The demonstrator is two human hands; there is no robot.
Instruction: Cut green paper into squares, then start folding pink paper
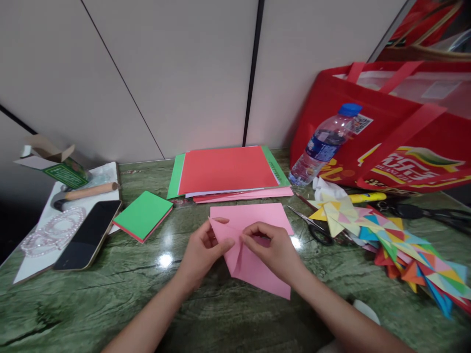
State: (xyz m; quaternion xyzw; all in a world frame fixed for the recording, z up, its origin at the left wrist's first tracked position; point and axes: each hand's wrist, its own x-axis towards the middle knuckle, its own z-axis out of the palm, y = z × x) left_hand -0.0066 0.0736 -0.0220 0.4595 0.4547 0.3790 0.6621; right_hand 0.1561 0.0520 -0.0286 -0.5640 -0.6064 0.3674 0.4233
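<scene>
A sheet of pink paper (257, 269), partly folded, is held up between both hands over the green marbled table. My left hand (206, 245) pinches its left part, thumb on the front and fingers behind. With thumb and forefinger, my right hand (274, 245) pinches the paper near a raised crease at its middle. The paper's lower right corner hangs free toward me. Just behind the hands lies another pink sheet (253, 212), flat on the table and partly covered by the held one.
Behind lies a stack of coloured paper (228, 169). To the left are green squares (143, 215), a phone (90, 235), beads (55, 230) and a small box (62, 166). At right are scissors (320, 233), folded paper pieces (405, 250), a bottle (320, 147) and a red bag (397, 122).
</scene>
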